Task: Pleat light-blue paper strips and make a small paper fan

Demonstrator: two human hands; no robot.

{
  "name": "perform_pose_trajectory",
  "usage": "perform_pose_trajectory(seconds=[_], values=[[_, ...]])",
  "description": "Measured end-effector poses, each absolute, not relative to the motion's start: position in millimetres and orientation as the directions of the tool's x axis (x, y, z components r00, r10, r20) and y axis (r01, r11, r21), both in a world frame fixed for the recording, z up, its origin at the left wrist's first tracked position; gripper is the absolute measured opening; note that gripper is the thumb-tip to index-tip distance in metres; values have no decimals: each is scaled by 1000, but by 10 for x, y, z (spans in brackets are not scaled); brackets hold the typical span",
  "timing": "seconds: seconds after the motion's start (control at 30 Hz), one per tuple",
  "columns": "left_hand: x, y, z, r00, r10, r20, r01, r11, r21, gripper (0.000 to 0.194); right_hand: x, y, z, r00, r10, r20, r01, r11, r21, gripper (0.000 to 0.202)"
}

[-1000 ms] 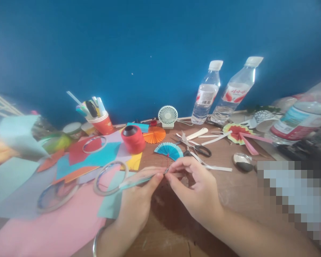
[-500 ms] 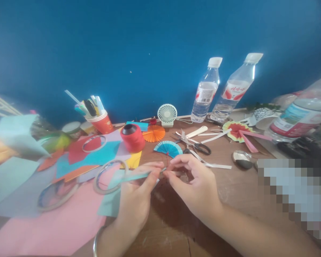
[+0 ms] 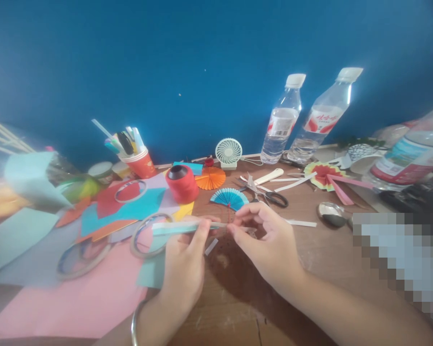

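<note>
A narrow pale blue-green paper strip [image 3: 169, 228] lies level between my two hands. My left hand [image 3: 185, 259] is closed on its middle, thumb on top, with one end sticking out past the fingers. At the other end, my right hand [image 3: 269, 240] pinches the strip between thumb and fingertips. Just beyond the hands, a pleated blue paper fan [image 3: 229, 198] with a red thread lies on the table. A small white scrap [image 3: 211, 246] sits below the strip. Scissors [image 3: 274, 198] with black handles lie past my right hand.
Coloured paper sheets [image 3: 75, 307] and tape rolls [image 3: 133, 242] cover the left side. A red thread spool [image 3: 182, 185], a pen cup [image 3: 142, 165] and a small fan [image 3: 228, 153] stand behind. Water bottles [image 3: 279, 125] stand at the back right, near a pleated paper flower [image 3: 323, 175].
Between my hands the strip has become straighter and more level, and my right fingertips have shifted slightly away from the left ones. The white scrap below shows more fully. The view has shifted slightly.
</note>
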State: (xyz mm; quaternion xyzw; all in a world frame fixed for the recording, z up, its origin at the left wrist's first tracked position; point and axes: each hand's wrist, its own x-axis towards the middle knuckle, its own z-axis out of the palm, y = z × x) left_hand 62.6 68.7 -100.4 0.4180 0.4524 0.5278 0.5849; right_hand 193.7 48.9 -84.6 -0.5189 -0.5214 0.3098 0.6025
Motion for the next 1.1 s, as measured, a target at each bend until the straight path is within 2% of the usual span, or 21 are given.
perform_pose_trajectory(seconds=[0.33, 0.53, 0.63, 0.83, 1.0, 1.1], values=[[617, 707, -981, 57, 994, -89, -235, 100, 967, 25, 1941, 489, -830, 265, 927, 265, 115, 243, -963, 15], [628, 713, -935, 136, 984, -111, -382, 156, 911, 20, 1959, 511, -846, 265, 946, 190, 60, 180, -982, 16], [631, 728, -933, 159, 979, -129, -399, 183, 898, 28, 1963, 514, -863, 253, 949, 190, 55, 182, -982, 17], [642, 736, -943, 91, 986, -142, -334, 164, 928, 25, 1939, 489, -861, 247, 932, 266, 125, 241, -962, 15], [637, 751, -940, 104, 987, -124, -250, 146, 957, 23, 1965, 497, -892, 241, 926, 290, 191, 248, -950, 14], [630, 774, -933, 64, 990, -123, -289, 136, 948, 23, 2127, 612, -933, 266, 901, 342, 349, 241, -906, 26]])
